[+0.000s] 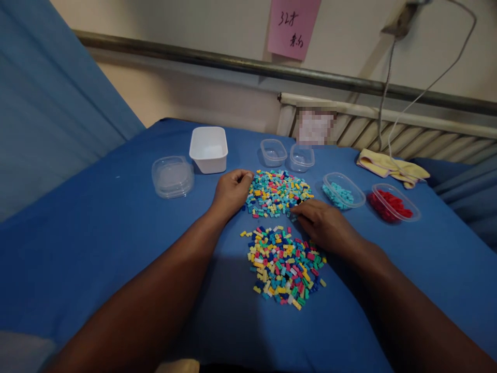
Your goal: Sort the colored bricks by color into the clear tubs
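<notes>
Two piles of small coloured building bricks lie on the blue cloth, a far pile (277,191) and a near pile (285,264). At the left edge of the far pile is my left hand (234,190), its fingers curled and pressed together; whatever they hold is hidden. My right hand (320,220) reaches to the right edge of that pile, thumb and fingertips pinched together by the bricks. What sits in this pinch is too small to make out. Right of it stand a clear tub of turquoise bricks (338,196) and a clear tub of red pieces (392,205).
Behind the piles are a white tub (209,150) and two small clear tubs (274,153). Stacked clear lids or tubs (173,177) sit at left. A yellow cloth (388,166) lies at back right, near the radiator (357,122). A blue curtain (58,93) hangs at left.
</notes>
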A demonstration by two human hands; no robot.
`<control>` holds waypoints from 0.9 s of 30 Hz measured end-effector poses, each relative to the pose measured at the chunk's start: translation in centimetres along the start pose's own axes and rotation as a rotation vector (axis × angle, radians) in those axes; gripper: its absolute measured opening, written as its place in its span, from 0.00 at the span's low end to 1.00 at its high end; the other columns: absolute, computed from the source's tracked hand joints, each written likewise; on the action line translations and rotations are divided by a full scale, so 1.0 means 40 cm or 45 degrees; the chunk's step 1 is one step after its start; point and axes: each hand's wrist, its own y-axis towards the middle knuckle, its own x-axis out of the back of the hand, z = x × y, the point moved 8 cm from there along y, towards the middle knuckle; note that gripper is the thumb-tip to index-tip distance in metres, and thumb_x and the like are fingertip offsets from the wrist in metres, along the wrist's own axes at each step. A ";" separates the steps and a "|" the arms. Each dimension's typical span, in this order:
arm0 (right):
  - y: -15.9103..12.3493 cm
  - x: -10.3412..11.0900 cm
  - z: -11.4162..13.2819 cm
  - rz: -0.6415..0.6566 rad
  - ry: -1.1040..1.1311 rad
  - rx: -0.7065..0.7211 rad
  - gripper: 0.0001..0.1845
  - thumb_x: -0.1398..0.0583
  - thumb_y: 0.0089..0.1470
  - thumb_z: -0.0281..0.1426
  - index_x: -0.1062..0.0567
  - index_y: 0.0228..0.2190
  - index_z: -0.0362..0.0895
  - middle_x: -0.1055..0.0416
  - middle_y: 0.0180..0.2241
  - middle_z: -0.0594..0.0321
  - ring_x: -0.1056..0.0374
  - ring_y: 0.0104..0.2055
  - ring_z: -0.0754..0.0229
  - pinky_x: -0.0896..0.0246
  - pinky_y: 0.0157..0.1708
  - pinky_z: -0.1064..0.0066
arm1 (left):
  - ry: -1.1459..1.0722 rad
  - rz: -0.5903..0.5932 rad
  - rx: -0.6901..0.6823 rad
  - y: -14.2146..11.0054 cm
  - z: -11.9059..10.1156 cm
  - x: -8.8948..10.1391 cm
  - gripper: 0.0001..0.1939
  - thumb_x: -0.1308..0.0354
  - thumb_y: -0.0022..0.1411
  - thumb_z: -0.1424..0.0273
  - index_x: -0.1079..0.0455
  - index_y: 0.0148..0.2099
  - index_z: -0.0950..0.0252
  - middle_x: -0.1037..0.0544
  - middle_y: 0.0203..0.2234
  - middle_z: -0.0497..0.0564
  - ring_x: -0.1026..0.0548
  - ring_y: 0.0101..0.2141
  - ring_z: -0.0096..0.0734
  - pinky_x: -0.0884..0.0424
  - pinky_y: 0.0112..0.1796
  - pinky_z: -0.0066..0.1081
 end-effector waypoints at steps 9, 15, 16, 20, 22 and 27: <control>0.002 -0.001 -0.002 0.021 -0.018 -0.006 0.13 0.42 0.71 0.29 0.17 0.47 0.48 0.17 0.46 0.53 0.23 0.49 0.48 0.27 0.52 0.54 | -0.003 -0.006 0.008 -0.003 -0.004 0.002 0.13 0.40 0.66 0.61 0.16 0.41 0.61 0.14 0.36 0.50 0.20 0.38 0.39 0.26 0.44 0.35; 0.002 0.013 0.018 -0.025 0.003 0.029 0.14 0.42 0.67 0.23 0.18 0.44 0.47 0.17 0.44 0.55 0.23 0.49 0.50 0.28 0.53 0.56 | -0.020 -0.006 0.008 -0.001 0.000 0.001 0.14 0.40 0.66 0.61 0.16 0.42 0.61 0.14 0.36 0.50 0.20 0.38 0.39 0.26 0.43 0.35; 0.000 0.028 0.018 -0.072 -0.001 0.024 0.14 0.42 0.66 0.23 0.18 0.44 0.47 0.17 0.44 0.55 0.23 0.48 0.50 0.28 0.52 0.56 | -0.016 -0.005 0.010 -0.002 0.000 0.000 0.14 0.40 0.66 0.61 0.16 0.42 0.62 0.14 0.35 0.50 0.20 0.38 0.39 0.26 0.43 0.35; -0.027 0.137 -0.023 -0.413 -0.088 -0.052 0.11 0.41 0.66 0.27 0.17 0.43 0.47 0.17 0.42 0.55 0.22 0.46 0.48 0.28 0.50 0.55 | -0.038 0.002 0.003 -0.003 -0.004 -0.002 0.14 0.41 0.66 0.61 0.17 0.41 0.63 0.14 0.36 0.51 0.20 0.38 0.39 0.27 0.43 0.35; -0.054 0.193 -0.070 -0.595 -0.165 -0.150 0.11 0.40 0.65 0.29 0.17 0.42 0.47 0.17 0.42 0.54 0.22 0.45 0.47 0.27 0.49 0.54 | -0.045 0.006 -0.009 -0.003 -0.005 -0.002 0.14 0.41 0.66 0.61 0.17 0.41 0.63 0.14 0.37 0.51 0.19 0.39 0.39 0.27 0.43 0.35; -0.103 0.242 -0.185 -0.733 -0.317 -0.369 0.10 0.39 0.63 0.31 0.16 0.41 0.45 0.17 0.39 0.53 0.22 0.40 0.47 0.26 0.44 0.54 | -0.016 0.006 -0.018 0.000 -0.002 -0.002 0.14 0.41 0.66 0.60 0.17 0.40 0.63 0.14 0.36 0.51 0.19 0.39 0.41 0.28 0.41 0.35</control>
